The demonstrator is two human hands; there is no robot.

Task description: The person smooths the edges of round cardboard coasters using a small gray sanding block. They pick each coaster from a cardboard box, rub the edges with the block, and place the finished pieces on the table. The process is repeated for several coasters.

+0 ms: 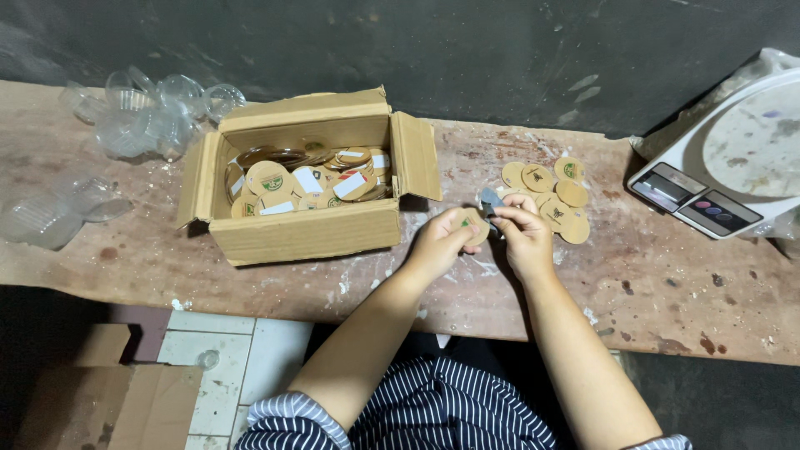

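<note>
My left hand (439, 240) holds a round tan paper lid (475, 225) above the wooden workbench (333, 275). My right hand (523, 232) pinches a small grey tool (490, 200) against the edge of that lid. Just beyond my right hand lies a loose pile of similar round lids (554, 193), some with a green mark. To the left stands an open cardboard box (304, 229) filled with several more round lids and white labels.
A white digital scale (733, 158) wrapped in plastic sits at the right end. Clear plastic cups (150, 112) and lids (50, 212) lie at the far left. A dark wall runs behind the bench; cardboard pieces (100, 400) and tiles lie below.
</note>
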